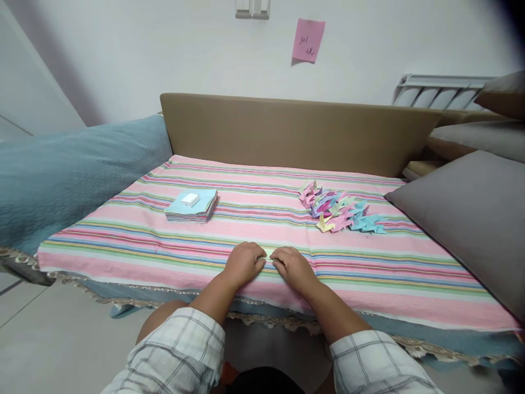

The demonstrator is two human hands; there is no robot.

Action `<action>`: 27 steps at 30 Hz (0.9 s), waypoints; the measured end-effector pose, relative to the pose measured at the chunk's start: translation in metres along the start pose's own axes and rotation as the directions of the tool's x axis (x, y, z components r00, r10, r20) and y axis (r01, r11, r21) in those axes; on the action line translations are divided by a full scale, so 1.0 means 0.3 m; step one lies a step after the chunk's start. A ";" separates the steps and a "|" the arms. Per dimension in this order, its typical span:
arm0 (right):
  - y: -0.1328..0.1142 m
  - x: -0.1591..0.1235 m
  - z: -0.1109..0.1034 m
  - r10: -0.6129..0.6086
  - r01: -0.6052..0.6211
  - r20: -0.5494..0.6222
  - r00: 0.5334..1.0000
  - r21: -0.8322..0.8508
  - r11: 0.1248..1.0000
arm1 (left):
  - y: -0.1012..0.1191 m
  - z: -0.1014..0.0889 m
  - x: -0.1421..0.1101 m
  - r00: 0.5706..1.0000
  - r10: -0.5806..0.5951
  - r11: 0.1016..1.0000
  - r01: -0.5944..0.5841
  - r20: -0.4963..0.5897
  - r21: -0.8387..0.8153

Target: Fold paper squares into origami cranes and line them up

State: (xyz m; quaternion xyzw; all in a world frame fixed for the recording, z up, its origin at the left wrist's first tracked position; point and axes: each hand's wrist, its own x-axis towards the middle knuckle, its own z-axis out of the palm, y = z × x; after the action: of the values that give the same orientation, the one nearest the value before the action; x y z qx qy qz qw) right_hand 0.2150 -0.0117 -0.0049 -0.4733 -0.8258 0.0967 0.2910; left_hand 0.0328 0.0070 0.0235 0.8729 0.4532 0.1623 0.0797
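My left hand point(245, 261) and my right hand point(294, 265) come together over the front of a striped cloth point(135, 241). Pinched between their fingertips is a small piece of pale folded paper point(268, 257), mostly hidden by the fingers. Farther off to the right lies a cluster of folded paper cranes point(338, 210) in pink, purple, yellow, green and blue. On the left sits a stack of square paper sheets point(207, 203), light blue on top, with a small white block point(190, 200) resting on it.
The cloth covers a sofa seat with a brown backrest point(287, 134). A blue-covered armrest point(90, 169) bounds the left side, and grey cushions point(476, 213) are piled on the right. A pink note point(308, 41) is stuck on the wall.
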 end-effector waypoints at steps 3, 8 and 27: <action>0.008 0.002 0.002 0.016 -0.016 -0.012 1.000 0.027 1.000 | 0.013 0.009 0.000 0.998 -0.065 0.998 0.065 -0.021 0.002; 0.016 0.005 -0.002 0.028 -0.027 -0.004 1.000 0.058 0.998 | 0.028 0.018 0.000 0.990 -0.137 0.991 0.136 -0.034 -0.009; 0.000 0.009 -0.005 0.017 -0.016 -0.023 1.000 0.049 0.999 | 0.057 0.027 -0.001 0.980 -0.193 0.978 0.196 -0.042 0.078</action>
State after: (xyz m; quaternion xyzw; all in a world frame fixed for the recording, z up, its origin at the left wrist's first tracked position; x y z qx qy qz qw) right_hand 0.2147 -0.0097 -0.0028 -0.4740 -0.8157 0.1139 0.3114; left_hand 0.0486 -0.0030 0.0207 0.8241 0.5438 0.1500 0.0518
